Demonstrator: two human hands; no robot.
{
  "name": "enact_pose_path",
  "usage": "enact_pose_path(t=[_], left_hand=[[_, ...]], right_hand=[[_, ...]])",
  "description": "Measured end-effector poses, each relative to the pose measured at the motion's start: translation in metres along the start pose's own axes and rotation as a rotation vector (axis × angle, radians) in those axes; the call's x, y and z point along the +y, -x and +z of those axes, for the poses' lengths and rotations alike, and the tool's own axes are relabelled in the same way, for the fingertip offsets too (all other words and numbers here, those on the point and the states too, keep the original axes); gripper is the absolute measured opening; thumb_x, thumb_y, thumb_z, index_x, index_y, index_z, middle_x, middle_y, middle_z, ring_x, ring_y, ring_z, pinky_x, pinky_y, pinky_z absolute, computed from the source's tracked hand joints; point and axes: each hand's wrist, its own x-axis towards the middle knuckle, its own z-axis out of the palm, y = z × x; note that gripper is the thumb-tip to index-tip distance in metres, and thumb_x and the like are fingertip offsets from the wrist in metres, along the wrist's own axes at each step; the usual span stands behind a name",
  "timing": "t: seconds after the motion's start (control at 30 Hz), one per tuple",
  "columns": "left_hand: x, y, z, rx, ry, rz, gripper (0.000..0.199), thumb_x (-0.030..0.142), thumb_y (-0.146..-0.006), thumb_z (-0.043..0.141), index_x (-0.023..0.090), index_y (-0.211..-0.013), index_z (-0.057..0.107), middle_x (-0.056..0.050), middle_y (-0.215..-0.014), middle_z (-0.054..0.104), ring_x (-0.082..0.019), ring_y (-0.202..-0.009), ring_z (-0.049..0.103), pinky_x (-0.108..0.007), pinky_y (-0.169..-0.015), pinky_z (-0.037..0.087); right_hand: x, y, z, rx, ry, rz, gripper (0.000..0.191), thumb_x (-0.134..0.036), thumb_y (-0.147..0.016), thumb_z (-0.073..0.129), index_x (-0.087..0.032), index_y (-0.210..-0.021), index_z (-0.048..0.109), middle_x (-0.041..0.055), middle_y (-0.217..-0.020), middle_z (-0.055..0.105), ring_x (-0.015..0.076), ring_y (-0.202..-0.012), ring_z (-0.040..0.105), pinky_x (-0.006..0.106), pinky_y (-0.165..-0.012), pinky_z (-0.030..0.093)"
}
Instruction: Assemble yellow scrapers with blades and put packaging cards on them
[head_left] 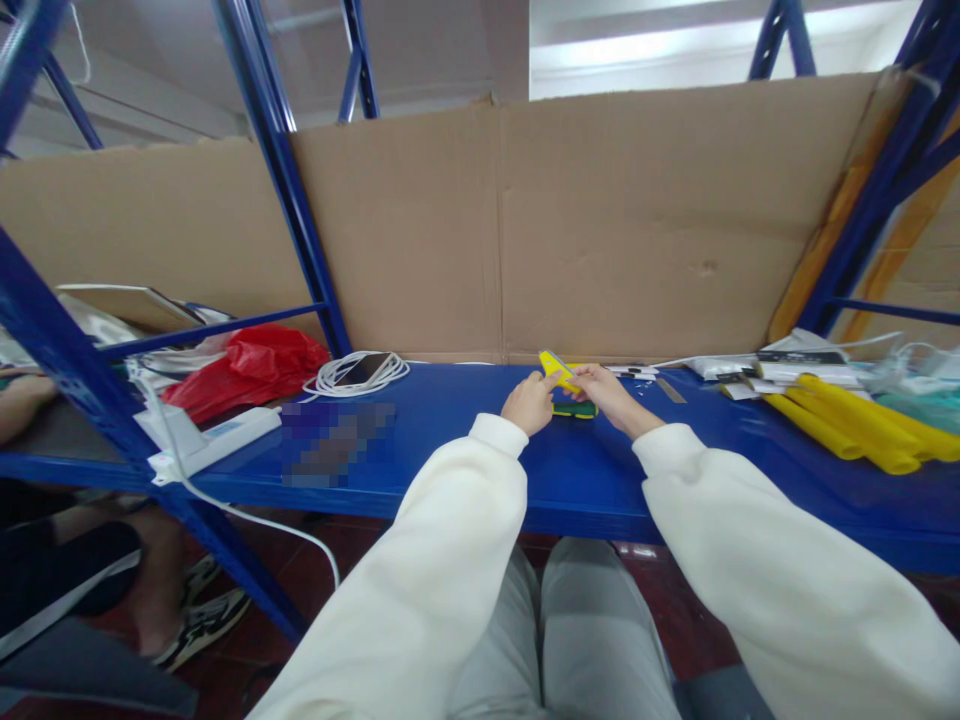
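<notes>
A small yellow object (556, 369) with a pale edge is held up between my two hands, above the blue table. My left hand (531, 402) is closed on its lower left side. From the right, the fingertips of my right hand (602, 390) pinch at its lower right end. Just below it, a green and yellow tool handle (575, 410) lies on the table between my hands. To the right of my right hand are small white and dark pieces (632, 373) and a flat metal strip (671, 390).
Yellow tubes (855, 425) and white packets (802, 365) lie at the right. Left are a coiled white cable (356, 376), a red bag (259, 368) and a white power strip (225, 440). Blue posts (289, 190) and cardboard (637, 220) stand behind. A person sits far left.
</notes>
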Motion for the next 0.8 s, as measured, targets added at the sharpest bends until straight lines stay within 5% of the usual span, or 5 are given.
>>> enact_pose_path(t=[0.27, 0.57, 0.8], left_hand=[[-0.003, 0.003, 0.0, -0.098, -0.079, 0.052, 0.069, 0.01, -0.092, 0.044, 0.034, -0.153, 0.026, -0.01, -0.123, 0.053, -0.023, -0.103, 0.064, -0.033, -0.086, 0.051], [-0.005, 0.002, 0.002, -0.107, -0.053, 0.048, 0.07, 0.006, -0.089, 0.044, 0.037, -0.151, 0.033, -0.009, -0.119, 0.051, -0.022, -0.097, 0.066, -0.033, -0.089, 0.05], [-0.01, -0.005, 0.004, 0.022, 0.299, -0.084, 0.066, 0.006, -0.087, 0.044, 0.027, -0.15, 0.037, -0.009, -0.112, 0.058, -0.021, -0.1, 0.064, -0.034, -0.092, 0.05]], right_hand=[[0.003, -0.003, -0.009, -0.002, -0.026, -0.05, 0.008, -0.019, -0.078, 0.063, -0.02, -0.078, 0.055, 0.0012, -0.065, 0.068, 0.0101, -0.053, 0.056, 0.022, -0.054, 0.046], [0.016, -0.015, -0.025, -0.115, 0.017, -0.132, 0.018, -0.035, -0.082, 0.061, -0.019, -0.09, 0.067, 0.0029, -0.075, 0.07, 0.0113, -0.06, 0.059, 0.021, -0.054, 0.046], [0.027, -0.033, -0.076, 0.371, 0.169, -0.016, 0.022, -0.014, -0.083, 0.052, -0.013, -0.095, 0.07, 0.01, -0.089, 0.073, 0.0149, -0.071, 0.065, 0.026, -0.064, 0.051]])
